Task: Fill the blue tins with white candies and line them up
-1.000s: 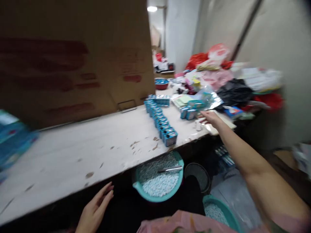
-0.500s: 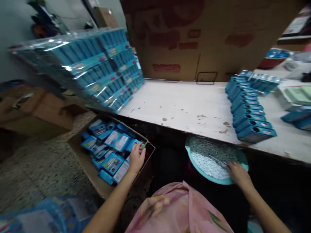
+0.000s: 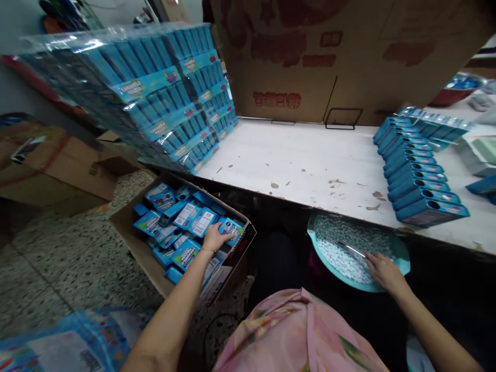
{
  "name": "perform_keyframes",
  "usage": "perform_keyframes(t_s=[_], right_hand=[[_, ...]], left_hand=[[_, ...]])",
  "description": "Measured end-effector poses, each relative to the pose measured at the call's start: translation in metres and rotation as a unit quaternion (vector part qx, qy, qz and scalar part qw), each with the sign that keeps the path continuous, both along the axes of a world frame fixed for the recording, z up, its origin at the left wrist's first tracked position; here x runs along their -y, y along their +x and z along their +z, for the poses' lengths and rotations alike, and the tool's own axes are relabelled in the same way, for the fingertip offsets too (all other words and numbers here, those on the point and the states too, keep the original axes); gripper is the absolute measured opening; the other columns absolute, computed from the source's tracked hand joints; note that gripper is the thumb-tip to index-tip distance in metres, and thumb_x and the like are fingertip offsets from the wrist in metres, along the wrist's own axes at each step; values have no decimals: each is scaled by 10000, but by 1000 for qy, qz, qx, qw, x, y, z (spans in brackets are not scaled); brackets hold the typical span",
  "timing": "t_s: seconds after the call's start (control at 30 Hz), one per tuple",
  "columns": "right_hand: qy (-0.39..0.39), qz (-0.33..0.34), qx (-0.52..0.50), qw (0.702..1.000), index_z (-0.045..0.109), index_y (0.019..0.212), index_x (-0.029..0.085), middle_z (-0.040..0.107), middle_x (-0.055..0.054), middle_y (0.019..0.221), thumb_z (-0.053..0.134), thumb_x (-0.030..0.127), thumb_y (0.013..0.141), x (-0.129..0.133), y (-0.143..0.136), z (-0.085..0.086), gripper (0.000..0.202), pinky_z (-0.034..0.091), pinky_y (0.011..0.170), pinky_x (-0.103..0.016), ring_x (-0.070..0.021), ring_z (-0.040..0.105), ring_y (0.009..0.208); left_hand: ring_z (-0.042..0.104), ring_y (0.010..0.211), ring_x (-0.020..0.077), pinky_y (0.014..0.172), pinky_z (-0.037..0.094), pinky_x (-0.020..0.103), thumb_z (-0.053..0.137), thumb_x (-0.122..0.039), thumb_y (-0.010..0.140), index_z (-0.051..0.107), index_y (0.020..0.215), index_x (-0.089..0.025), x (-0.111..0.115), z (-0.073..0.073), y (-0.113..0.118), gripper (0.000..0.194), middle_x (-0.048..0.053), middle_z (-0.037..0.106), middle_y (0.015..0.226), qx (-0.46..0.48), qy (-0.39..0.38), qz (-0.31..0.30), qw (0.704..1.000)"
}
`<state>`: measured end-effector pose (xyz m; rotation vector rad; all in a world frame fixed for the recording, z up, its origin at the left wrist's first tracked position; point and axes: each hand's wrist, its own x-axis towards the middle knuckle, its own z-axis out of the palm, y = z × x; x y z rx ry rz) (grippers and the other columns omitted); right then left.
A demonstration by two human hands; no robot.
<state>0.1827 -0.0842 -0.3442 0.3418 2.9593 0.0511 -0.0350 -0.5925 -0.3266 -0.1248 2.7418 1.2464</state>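
In the head view my left hand (image 3: 214,238) closes on a small blue candy box (image 3: 233,230) at the right corner of an open carton (image 3: 136,261). More blue boxes (image 3: 153,221) lie jumbled beneath and beside that hand. A slim metal utensil (image 3: 352,249), perhaps a spoon, is gripped in my right hand (image 3: 385,271); its far end rests among small white candies (image 3: 341,262). They fill a turquoise basin (image 3: 336,278) below the table edge. The utensil's tip is hard to make out.
A row of upright blue boxes (image 3: 420,191) stands at the right of the white table (image 3: 294,160). Plastic-wrapped stacked packs (image 3: 155,98) rise at the left. A large cardboard sheet (image 3: 329,67) stands behind. Brown cartons (image 3: 65,165) sit on the floor.
My left hand now has a blue box raised at the carton's corner, its printed face showing. My right hand stays at the basin with the utensil. The view has shifted slightly.
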Motion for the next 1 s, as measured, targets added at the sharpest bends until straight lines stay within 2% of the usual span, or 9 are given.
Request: perform_keyframes(t_s=[0.07, 0.27, 0.37, 0.47, 0.57, 0.63, 0.7, 0.8, 1.0], right_hand=[[-28, 19, -53, 998, 582, 1047, 112, 582, -111, 744, 305, 331, 815, -1, 4, 2, 423, 451, 703, -341, -222, 570, 738], [-131, 32, -126, 983, 550, 1081, 186, 596, -81, 857, 325, 408, 828, 7, 11, 15, 405, 446, 718, -290, -185, 565, 797], [-99, 6, -82, 992, 538, 1096, 216, 597, -64, 880, 334, 361, 841, 19, 14, 39, 357, 426, 700, -257, -167, 559, 805], [-4, -27, 0, 1000, 536, 1095, 227, 591, -61, 862, 378, 303, 835, 18, 18, 68, 313, 383, 656, -260, -175, 545, 792], [71, -63, 50, 994, 531, 1090, 219, 578, -69, 855, 397, 249, 830, 1, 25, 91, 294, 334, 640, -285, -189, 515, 776], [77, -76, 63, 992, 537, 1069, 192, 571, -86, 868, 381, 189, 829, -9, 29, 96, 286, 315, 671, -305, -194, 496, 789], [55, -89, 70, 992, 553, 1028, 156, 571, -106, 884, 370, 137, 819, -11, 27, 90, 278, 308, 701, -318, -199, 494, 806], [2, -97, 79, 992, 580, 956, 138, 592, -110, 888, 372, 118, 807, 2, 9, 63, 257, 324, 708, -305, -196, 520, 817], [-82, -133, 51, 986, 598, 871, 140, 628, -107, 880, 385, 166, 808, 32, -40, 11, 224, 352, 731, -302, -207, 563, 843]], left_hand=[[540, 917, 258, 818, 405, 388, 711, -366, 455, 529, 964, -142, -1, 19, 9, 585, 77, 591, 909, -22, 3, -8, 1000], [514, 966, 215, 869, 383, 356, 668, -362, 582, 485, 1065, -191, -19, 102, 55, 544, 67, 553, 1042, -218, 0, 43, 975], [549, 819, 178, 765, 435, 313, 689, -347, 559, 517, 990, -198, -57, 115, 66, 487, 26, 578, 903, -161, 94, -2, 983], [554, 725, 144, 695, 453, 278, 713, -309, 528, 508, 975, -193, -117, 98, 68, 506, -1, 580, 818, 0, 246, -79, 966], [567, 734, 143, 722, 455, 292, 722, -273, 515, 500, 960, -165, -188, 68, 68, 509, 10, 595, 808, 169, 386, -136, 897], [570, 743, 138, 734, 454, 295, 730, -257, 504, 500, 940, -157, -232, 50, 69, 503, 15, 602, 812, 236, 427, -154, 859], [568, 728, 123, 733, 452, 284, 739, -252, 494, 500, 919, -159, -268, 35, 68, 496, 6, 600, 789, 263, 431, -163, 847], [573, 689, 112, 738, 454, 291, 752, -262, 480, 499, 894, -158, -308, 16, 64, 497, 1, 602, 740, 289, 420, -153, 847], [615, 709, 189, 726, 487, 364, 736, -331, 502, 552, 816, -121, -348, -1, 65, 420, 81, 642, 766, 370, 433, -139, 810]])
